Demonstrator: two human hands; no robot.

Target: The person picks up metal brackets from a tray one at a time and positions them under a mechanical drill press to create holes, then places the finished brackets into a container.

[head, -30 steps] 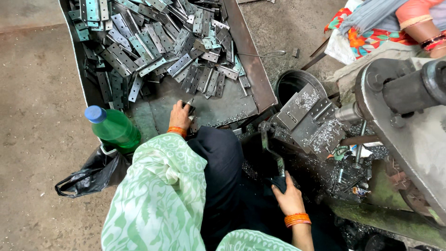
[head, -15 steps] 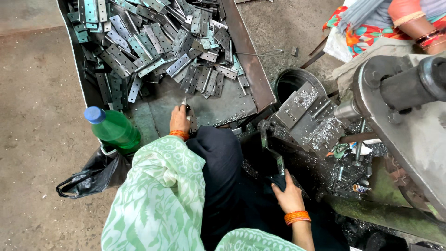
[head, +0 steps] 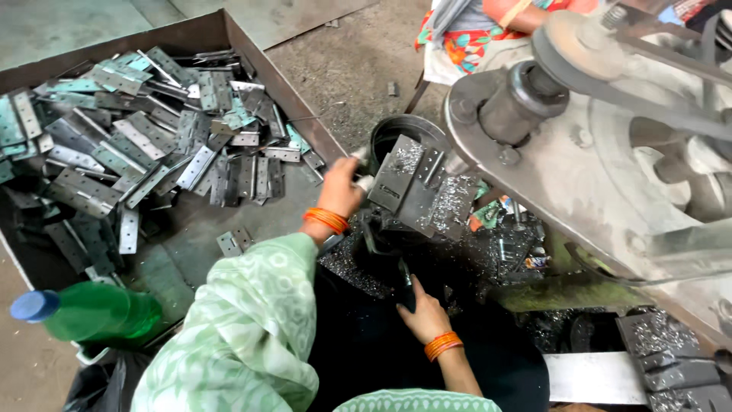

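Steel hinge plates [head: 145, 156], grey with some pale green ones among them, lie heaped in a rusty brown metal tray [head: 252, 53] that takes up the upper left of the view; a few plates sit apart on the tray's bare floor near its lower edge. At the lower left a green plastic bottle [head: 95, 311] with a blue cap lies tilted against the tray's corner, above a crumpled black bag [head: 95, 385]. No readable label shows on the bottle.

To the right stands a grey machine with a large round flywheel [head: 602, 145] and a belt across its top. Below its shaft sits a slanted metal block [head: 408, 183] dusted with bright shavings, in front of a dark round drum [head: 396, 130]. More shavings and small scraps, one orange and green wrapper-like piece [head: 488, 214] among them, crowd the base of the machine.

The left hand [head: 339, 191], orange bangles at the wrist, is raised at the left edge of the block, fingers curled together around a small pale piece [head: 362, 181] that is too small to identify. The right hand [head: 423, 313], also bangled, rests lower, closed around a dark handle [head: 402, 278] that rises toward the block. A pale green patterned sleeve [head: 244, 328] hides the near part of the tray. Another person in bright orange floral cloth [head: 473, 38] sits at the top, behind the flywheel.
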